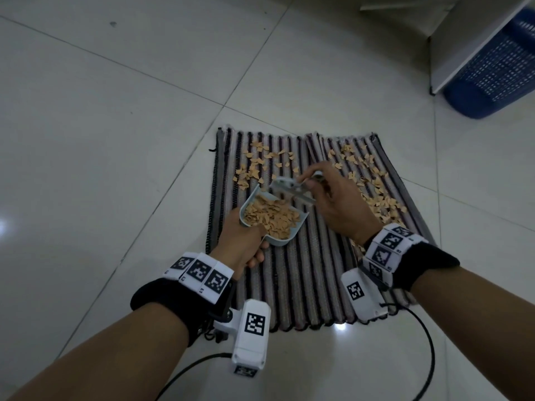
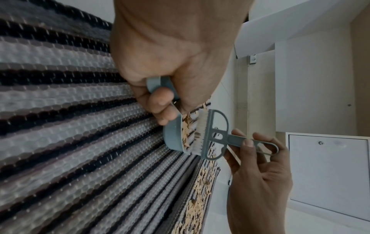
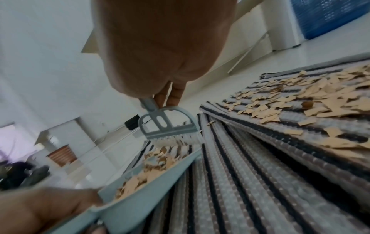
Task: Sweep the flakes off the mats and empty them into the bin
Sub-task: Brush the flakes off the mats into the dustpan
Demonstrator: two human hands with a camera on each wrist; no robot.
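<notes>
Two striped mats lie side by side on the tiled floor, the left mat (image 1: pixel 289 279) and the right mat (image 1: pixel 367 143). Tan flakes are scattered on the left mat (image 1: pixel 254 169) and more thickly on the right one (image 1: pixel 379 198). My left hand (image 1: pixel 246 244) grips the handle of a grey-blue dustpan (image 1: pixel 250 198) that sits on the left mat, heaped with flakes. My right hand (image 1: pixel 338 204) pinches the handle of a small grey brush (image 1: pixel 285 186), bristles down at the pan's far edge (image 2: pixel 212 134). The blue perforated bin (image 1: pixel 492 73) stands at the far right.
A white cabinet panel (image 1: pixel 463 47) stands against the bin's left side. Black cables (image 1: pixel 428 357) trail from my wrist cameras across the floor near me. Pale floor tiles (image 1: pixel 115 125) surround the mats.
</notes>
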